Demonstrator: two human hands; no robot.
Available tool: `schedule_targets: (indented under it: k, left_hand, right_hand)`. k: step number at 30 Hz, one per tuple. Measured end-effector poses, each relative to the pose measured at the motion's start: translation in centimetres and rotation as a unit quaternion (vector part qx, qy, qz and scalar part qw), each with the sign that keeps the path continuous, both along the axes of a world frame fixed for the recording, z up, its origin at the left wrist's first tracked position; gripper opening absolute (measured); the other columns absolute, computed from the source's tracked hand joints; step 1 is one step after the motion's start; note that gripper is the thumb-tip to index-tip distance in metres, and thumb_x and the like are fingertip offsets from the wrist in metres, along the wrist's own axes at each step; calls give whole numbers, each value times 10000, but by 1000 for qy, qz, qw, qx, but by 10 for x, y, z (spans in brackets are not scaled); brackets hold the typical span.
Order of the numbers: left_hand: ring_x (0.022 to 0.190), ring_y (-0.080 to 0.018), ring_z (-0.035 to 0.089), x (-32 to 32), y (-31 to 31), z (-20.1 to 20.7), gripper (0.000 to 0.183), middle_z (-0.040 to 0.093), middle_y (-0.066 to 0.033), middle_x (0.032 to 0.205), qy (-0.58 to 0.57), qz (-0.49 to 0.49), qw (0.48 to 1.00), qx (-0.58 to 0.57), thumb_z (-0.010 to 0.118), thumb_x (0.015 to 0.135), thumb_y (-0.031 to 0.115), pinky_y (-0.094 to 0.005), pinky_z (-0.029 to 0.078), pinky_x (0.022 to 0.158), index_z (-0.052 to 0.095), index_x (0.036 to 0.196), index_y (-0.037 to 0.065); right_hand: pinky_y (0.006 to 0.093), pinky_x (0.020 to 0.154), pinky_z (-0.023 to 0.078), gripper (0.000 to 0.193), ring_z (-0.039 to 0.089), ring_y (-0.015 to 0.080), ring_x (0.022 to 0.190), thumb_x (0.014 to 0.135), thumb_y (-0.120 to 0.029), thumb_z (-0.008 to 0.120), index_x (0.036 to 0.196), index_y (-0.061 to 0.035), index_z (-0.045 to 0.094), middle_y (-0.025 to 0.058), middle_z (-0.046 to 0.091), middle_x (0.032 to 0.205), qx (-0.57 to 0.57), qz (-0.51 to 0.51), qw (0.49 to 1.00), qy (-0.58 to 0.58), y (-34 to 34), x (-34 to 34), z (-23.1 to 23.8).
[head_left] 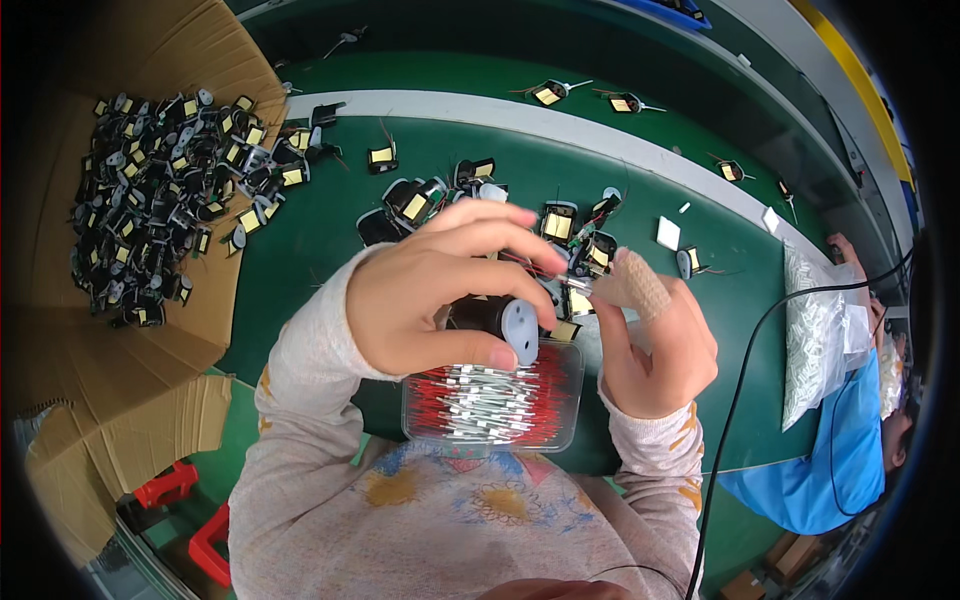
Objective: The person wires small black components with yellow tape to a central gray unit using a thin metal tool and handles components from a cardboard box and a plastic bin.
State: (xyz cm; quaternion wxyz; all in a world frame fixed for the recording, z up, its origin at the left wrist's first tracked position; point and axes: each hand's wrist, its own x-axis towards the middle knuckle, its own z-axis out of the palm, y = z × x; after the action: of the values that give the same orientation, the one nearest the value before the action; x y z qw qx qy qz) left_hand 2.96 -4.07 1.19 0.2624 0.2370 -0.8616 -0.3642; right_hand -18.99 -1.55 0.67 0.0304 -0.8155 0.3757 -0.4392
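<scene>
L fingers [515,283] curled round dark cyl. [508,325] w/ grey end, R fingers [643,288] pinched on slim silvery pc. [574,285] nearby

The fingers of your left hand [415,300] are covering some of the dark round part [478,315] and are hiding part of the rim of the clear tub [579,400]. The fingers of your right hand [660,335] are hiding one end of the small pale piece [573,284], which is looking too tiny to name. In the cardboard box [130,378], the top black parts [165,200] are hiding the lower ones. The view's edge is cutting off the blue tray [680,12] and the person in blue [845,450].
</scene>
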Motion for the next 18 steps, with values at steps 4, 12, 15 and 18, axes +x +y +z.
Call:
schedule_targets:
  k: [4, 12, 15, 18]
  left_hand:
    - [1092, -299, 469, -1, -6, -2, 346, 565, -99, 1074, 67, -47, 991, 106, 716, 718, 293, -416, 315, 983, 658, 941, 36]
    - [1036, -262, 485, -7, 1, 2, 317, 578, -73, 951, 99, 10, 986, 134, 719, 705, 259, -406, 343, 955, 660, 914, 28]
    - [1009, -247, 491, -12, 5, 0, 316, 560, -70, 957, 128, 16, 983, 127, 722, 697, 262, -402, 344, 955, 664, 903, 30]
    - [1005, -242, 491, -16, 7, -2, 317, 544, -72, 969, 145, 27, 981, 128, 725, 690, 263, -400, 339, 962, 667, 899, 32]
  right_hand:
    - [277, 591, 490, 356, 608, 229, 615, 607, 140, 677, 947, 49, 620, 114, 622, 707, -41, 32, 999, 15, 0, -2, 4]
    - [333, 780, 517, 501, 587, 223, 886, 564, 5, 744, 1044, 23, 600, 138, 617, 952, 118, 53, 979, -157, -4, -3, 4]
    - [298, 727, 497, 422, 601, 209, 909, 618, -5, 768, 1003, 47, 605, 149, 630, 968, 253, 174, 867, -394, -11, -1, -8]
    - [286, 706, 494, 207, 621, 206, 784, 639, -16, 751, 806, 49, 647, 124, 652, 805, 264, 176, 888, -334, -13, -10, -18]
